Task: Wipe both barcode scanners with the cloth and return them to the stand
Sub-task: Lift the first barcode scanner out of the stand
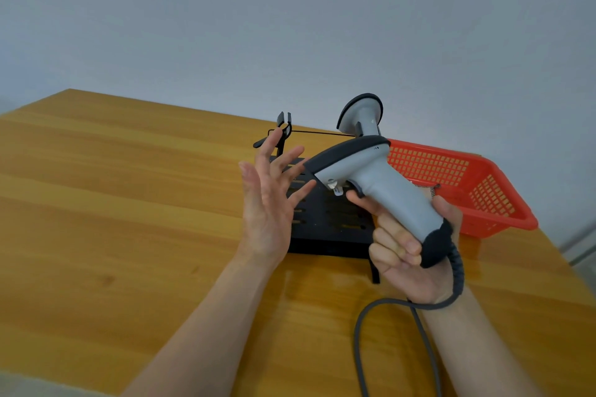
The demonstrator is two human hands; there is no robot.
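Right hand [406, 255] grips one scanner [371, 177] by its handle, above the stand [329, 219]; left hand [267, 203] open, empty, beside its head. Second scanner [362, 116] sits on the stand near the table's [129, 203] far edge. No cloth visible; this one's return not yet done.

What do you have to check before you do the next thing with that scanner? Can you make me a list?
1. Right hand grips the scanner firmly: ok.
2. Left hand free for the cloth: ok, open and holding nothing.
3. Cloth in reach: cannot tell, none plainly shows.
4. Cable lies loose, no snag: ok.
5. Stand has a free cradle: ok.
6. Other scanner sits on the stand: ok.
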